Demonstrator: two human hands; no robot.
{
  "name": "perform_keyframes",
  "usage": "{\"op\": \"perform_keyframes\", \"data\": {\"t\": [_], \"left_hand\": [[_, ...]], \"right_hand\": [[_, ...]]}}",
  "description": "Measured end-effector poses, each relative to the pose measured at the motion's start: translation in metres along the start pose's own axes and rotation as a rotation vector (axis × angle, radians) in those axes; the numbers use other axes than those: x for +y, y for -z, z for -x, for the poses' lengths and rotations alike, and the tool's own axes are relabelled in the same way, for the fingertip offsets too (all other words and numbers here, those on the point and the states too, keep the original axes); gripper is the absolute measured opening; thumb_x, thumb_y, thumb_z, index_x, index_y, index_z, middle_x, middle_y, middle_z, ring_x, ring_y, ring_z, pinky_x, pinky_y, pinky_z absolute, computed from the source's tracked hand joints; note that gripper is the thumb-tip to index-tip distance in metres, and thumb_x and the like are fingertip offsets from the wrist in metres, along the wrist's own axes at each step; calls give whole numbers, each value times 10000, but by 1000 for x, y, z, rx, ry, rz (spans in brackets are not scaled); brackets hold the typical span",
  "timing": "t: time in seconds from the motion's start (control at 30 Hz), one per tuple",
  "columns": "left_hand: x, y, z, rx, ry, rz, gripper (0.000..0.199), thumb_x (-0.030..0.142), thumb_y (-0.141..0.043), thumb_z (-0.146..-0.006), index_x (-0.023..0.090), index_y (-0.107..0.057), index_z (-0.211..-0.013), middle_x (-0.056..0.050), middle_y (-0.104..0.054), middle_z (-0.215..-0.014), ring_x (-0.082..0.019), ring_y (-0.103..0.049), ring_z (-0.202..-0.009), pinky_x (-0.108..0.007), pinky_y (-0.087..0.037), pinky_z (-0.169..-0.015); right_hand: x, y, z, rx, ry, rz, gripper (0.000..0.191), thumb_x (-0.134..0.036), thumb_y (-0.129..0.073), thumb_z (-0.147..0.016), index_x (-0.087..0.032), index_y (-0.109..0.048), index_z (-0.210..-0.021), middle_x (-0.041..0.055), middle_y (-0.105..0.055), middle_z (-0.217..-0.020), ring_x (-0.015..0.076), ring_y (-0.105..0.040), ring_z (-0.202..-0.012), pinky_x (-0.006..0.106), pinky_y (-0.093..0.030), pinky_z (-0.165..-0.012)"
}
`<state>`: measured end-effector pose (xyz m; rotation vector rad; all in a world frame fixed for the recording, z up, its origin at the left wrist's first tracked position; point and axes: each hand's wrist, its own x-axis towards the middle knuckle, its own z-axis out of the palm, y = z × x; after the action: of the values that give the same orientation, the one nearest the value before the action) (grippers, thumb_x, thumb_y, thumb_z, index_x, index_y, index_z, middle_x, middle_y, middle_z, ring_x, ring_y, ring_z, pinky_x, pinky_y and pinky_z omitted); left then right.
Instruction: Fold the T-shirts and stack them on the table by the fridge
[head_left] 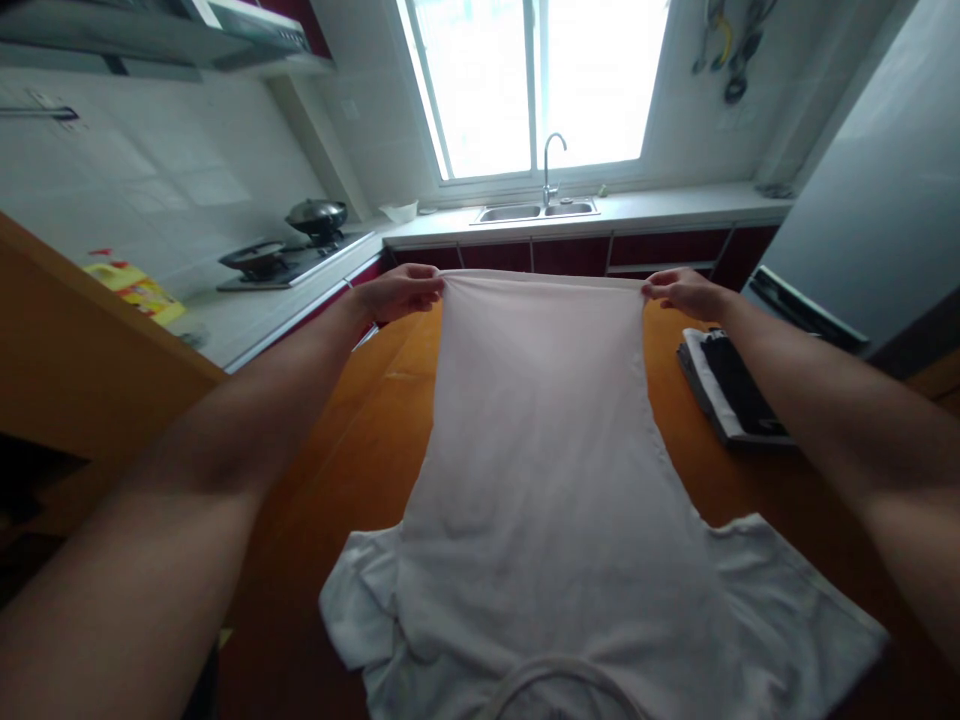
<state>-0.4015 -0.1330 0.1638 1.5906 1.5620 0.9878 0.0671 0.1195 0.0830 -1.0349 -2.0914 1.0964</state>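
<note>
A pale short-sleeved T-shirt (540, 430) stretches away from me, its collar nearest and its hem at the far end. My left hand (401, 292) pinches the left corner of the hem, and my right hand (686, 291) pinches the right corner. Between them the hem is pulled taut and raised off the wooden table (360, 440). The sleeves and shoulders lie on the tabletop, the left sleeve somewhat crumpled, the right one spread outward.
Folded dark and white clothes (731, 390) lie on the table at the right, beneath my right forearm. Beyond are a sink (510, 213), a stove (300, 262) with pans, and a yellow bottle (135, 288). A fridge (862, 190) stands at the right.
</note>
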Motion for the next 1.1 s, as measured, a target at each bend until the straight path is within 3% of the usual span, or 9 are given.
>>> {"op": "perform_keyframes", "data": {"t": [0.13,0.27,0.5,0.7,0.9,1.1], "left_hand": [[-8,5,-7,-77,140,-464,234,443,-729,-794,211,-730,-821,-10,-555,-654,-136,-501,-628,-265,-347,-579],[-27,12,-19,-58,194,-665,286,502,-712,-750,218,-719,-718,-1,-538,-598,-136,-458,-576,-267,-326,-548],[-76,7,-49,138,144,-644,256,426,-665,-784,184,-747,-777,-28,-657,-718,-154,-547,-670,-263,-410,-635],[-121,-14,-69,91,155,-624,105,290,-712,-767,197,-760,-771,-21,-690,-725,-171,-604,-741,-265,-458,-726],[-152,-36,-86,332,35,-637,154,293,-678,-808,164,-761,-817,-46,-710,-773,-168,-598,-705,-281,-478,-703],[-161,-55,-98,553,-37,-690,279,347,-638,-862,155,-751,-1030,-67,-711,-955,-201,-634,-864,-322,-501,-874]], "right_hand": [[11,1,-3,-72,-70,-230,384,-508,-852,-675,-210,-636,-785,42,-615,-754,164,-554,-695,289,-450,-592],[20,-6,-11,-61,-139,-236,311,-414,-832,-743,-196,-611,-767,26,-594,-729,145,-558,-661,279,-439,-585],[31,-38,-34,43,-231,-1,228,-330,-762,-831,-184,-599,-765,53,-653,-753,159,-631,-688,251,-427,-575],[52,-71,-48,168,-285,128,175,-204,-684,-867,-194,-574,-732,26,-594,-657,147,-567,-599,275,-450,-565],[81,-81,-63,262,-311,102,122,-199,-734,-810,-186,-627,-752,20,-583,-678,139,-520,-589,299,-486,-573],[102,-83,-69,490,-279,117,41,-141,-693,-773,-176,-682,-792,55,-653,-752,170,-601,-672,322,-542,-690]]}}
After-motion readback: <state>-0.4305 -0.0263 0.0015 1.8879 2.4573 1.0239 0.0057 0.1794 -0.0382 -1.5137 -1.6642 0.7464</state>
